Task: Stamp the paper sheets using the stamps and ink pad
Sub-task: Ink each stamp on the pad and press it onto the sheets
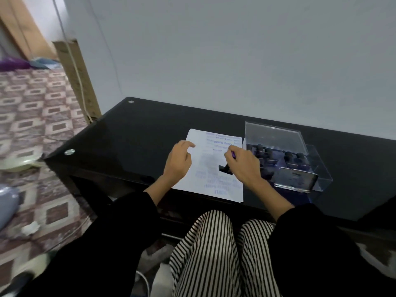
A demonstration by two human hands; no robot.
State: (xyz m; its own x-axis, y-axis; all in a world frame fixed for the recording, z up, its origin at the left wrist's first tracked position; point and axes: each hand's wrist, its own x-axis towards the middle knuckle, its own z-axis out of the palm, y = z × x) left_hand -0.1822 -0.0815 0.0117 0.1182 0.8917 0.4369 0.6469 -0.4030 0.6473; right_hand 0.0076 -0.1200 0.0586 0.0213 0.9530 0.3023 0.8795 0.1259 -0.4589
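Striped trousers (212, 249) sit nearest us. Our right hand (244, 166) fingers clamp a stamp (225, 169) on the part-stamped paper sheet (214, 168); our left hand (179, 161) rests loosely spread, holding nothing.

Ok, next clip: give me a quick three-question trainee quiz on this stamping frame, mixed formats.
1. True or false: the right hand holds a stamp over the paper sheets.
2. Multiple choice: where are the spare stamps kept? A) in a drawer B) in the clear plastic box to the right of the sheets C) on the floor
3. Fill in: the left hand rests on the ____ edge of the sheets.

Key: 1 true; 2 B; 3 left. The sheets already carry blue-purple stamp marks and lie on the black glass table.
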